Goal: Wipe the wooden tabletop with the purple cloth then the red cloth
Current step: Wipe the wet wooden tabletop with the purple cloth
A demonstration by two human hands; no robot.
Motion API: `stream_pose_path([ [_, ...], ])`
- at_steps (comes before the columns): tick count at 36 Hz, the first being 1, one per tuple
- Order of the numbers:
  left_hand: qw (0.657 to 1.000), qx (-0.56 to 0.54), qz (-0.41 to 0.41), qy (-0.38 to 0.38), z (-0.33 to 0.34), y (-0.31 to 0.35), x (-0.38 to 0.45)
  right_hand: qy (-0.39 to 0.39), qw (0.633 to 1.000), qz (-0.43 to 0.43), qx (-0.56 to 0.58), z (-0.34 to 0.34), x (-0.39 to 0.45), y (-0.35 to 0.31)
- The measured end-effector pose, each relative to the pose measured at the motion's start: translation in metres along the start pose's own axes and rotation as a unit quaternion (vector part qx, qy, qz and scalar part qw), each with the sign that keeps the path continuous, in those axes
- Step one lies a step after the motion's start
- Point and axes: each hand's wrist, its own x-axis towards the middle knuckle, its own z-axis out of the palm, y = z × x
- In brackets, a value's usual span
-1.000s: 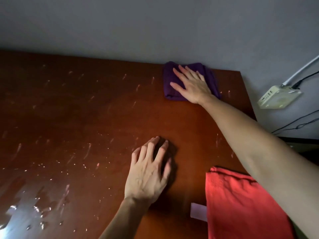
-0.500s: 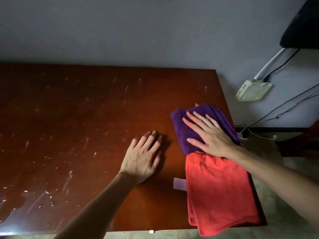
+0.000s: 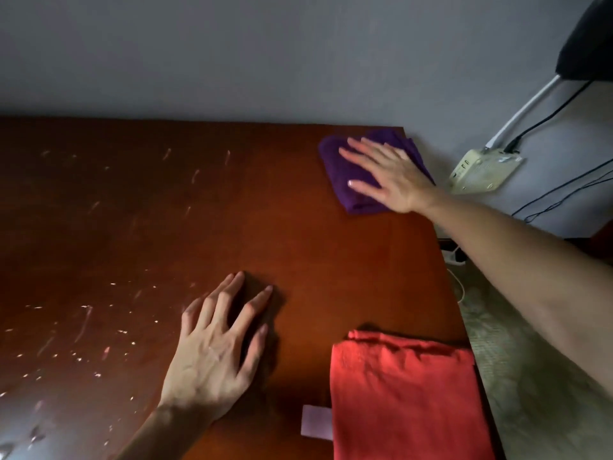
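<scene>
The dark reddish wooden tabletop [image 3: 172, 234] fills most of the view and carries pale streaks and droplets on its left half. A folded purple cloth [image 3: 341, 174] lies at the far right corner. My right hand [image 3: 388, 175] presses flat on it, fingers spread. A folded red cloth [image 3: 404, 396] lies at the near right edge, untouched. My left hand [image 3: 219, 346] rests palm down on the bare wood left of the red cloth, fingers apart and holding nothing.
A small pale purple tag [image 3: 316, 421] sticks out beside the red cloth. The grey wall [image 3: 232, 54] runs along the table's far edge. A white power strip [image 3: 481, 171] with cables hangs right of the table. Floor shows beyond the right edge.
My right hand has pushed the purple cloth from beside the red cloth back up to the far right corner. My left hand stays planted on the wood.
</scene>
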Motion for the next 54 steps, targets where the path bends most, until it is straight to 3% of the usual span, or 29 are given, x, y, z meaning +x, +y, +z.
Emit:
stream_pose_path([
  [10, 1.0, -0.011, 0.0, 0.01, 0.0, 0.002, 0.0, 0.022, 0.99, 0.135, 0.04, 0.002, 0.035, 0.008],
  [14, 1.0, -0.006, -0.001, 0.018, -0.001, 0.004, 0.0, 0.039, 0.975, 0.211, 0.052, 0.008, 0.014, -0.02],
  [19, 1.0, -0.005, 0.001, 0.02, -0.001, 0.005, -0.002, 0.051, 0.972, 0.222, 0.048, 0.017, -0.055, -0.063],
  [23, 0.999, -0.01, 0.004, 0.036, 0.0, 0.005, -0.004, 0.032, 0.984, 0.172, 0.032, 0.022, -0.109, -0.099],
  [29, 0.997, -0.021, 0.006, 0.078, 0.005, 0.004, -0.003, 0.013, 1.0, 0.016, -0.011, 0.031, -0.151, -0.12],
  [39, 0.998, -0.002, 0.013, 0.069, 0.007, 0.001, 0.0, -0.055, 0.978, -0.197, -0.038, 0.01, -0.06, -0.091],
  [47, 0.998, -0.009, 0.016, 0.061, 0.008, -0.001, 0.003, -0.02, 0.999, -0.043, 0.004, 0.005, 0.091, -0.116],
  [54, 0.997, -0.007, 0.021, 0.071, 0.009, -0.003, 0.003, -0.001, 0.997, 0.069, 0.019, 0.013, 0.122, -0.136],
])
